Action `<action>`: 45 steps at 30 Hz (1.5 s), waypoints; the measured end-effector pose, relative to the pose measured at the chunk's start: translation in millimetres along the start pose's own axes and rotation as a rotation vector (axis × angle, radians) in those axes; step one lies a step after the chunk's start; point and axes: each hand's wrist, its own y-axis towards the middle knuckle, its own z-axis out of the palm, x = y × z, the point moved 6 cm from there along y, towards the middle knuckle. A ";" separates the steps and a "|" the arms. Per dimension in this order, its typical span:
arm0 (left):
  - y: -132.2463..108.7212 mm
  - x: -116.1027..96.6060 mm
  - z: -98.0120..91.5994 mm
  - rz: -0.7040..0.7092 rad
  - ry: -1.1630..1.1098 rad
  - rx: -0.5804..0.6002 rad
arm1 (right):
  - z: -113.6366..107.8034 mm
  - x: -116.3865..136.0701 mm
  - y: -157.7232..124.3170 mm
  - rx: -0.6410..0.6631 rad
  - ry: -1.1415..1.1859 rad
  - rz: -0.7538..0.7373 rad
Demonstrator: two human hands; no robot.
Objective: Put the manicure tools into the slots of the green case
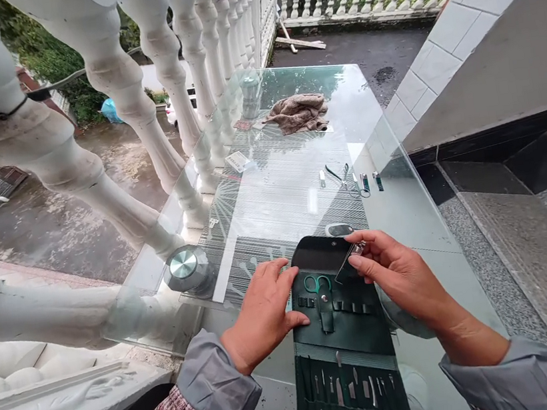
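A dark green manicure case [344, 337] lies unfolded on the glass table [282, 190] right in front of me. Small green-handled scissors [317, 284] sit in its upper loops, and several thin metal tools [350, 386] fill the lower row. My left hand [265, 313] rests flat on the case's left edge, fingers stretched out. My right hand [395, 269] pinches a small metal nail tool [353, 255] just above the case's upper right part.
Nail nippers and clippers [351, 181] lie loose on the glass further away. A crumpled brownish cloth [299, 113] sits at the table's far end. A white stone balustrade [129, 103] runs along the left. Grey stone steps [522, 219] lie to the right.
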 end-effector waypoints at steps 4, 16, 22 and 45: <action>2.0 -15.3 -3.4 0.043 -0.002 -0.039 | -14.1 -19.3 -11.5 -0.053 0.035 0.043; 15.0 -44.8 14.3 0.067 0.122 0.037 | -21.3 -31.2 -15.8 -0.043 -0.005 0.012; 16.3 -46.5 15.8 0.092 0.105 0.010 | -27.7 -43.8 -12.9 -0.034 -0.040 0.048; 21.7 -58.0 33.9 0.235 0.227 0.102 | -19.5 -46.4 -17.0 0.252 -0.027 0.132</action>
